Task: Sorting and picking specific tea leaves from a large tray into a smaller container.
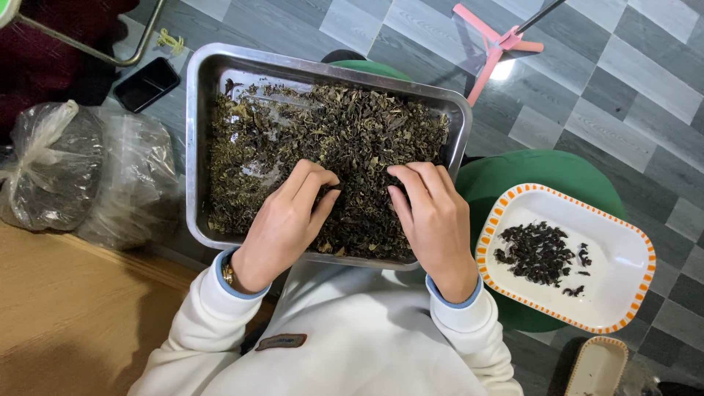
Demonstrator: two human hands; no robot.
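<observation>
A rectangular steel tray [196,139] rests on my lap, filled with dried dark green and brown leaves [345,139]. My left hand [286,220] lies on the leaves near the tray's front, fingers curled down into them. My right hand [434,216] sits beside it, fingertips bent and pressing into the same pile. Whether either hand pinches a leaf is hidden by the fingers. To the right, a white oval plate with an orange dashed rim [623,257] carries a small heap of darker leaf pieces [539,253].
The plate stands on a green stool [535,172]. Clear plastic bags [73,176] lie at the left beside a wooden surface [66,315]. A black phone [147,83] and a pink stand [488,48] lie on the grey checkered floor. Another small dish [595,367] shows at the bottom right.
</observation>
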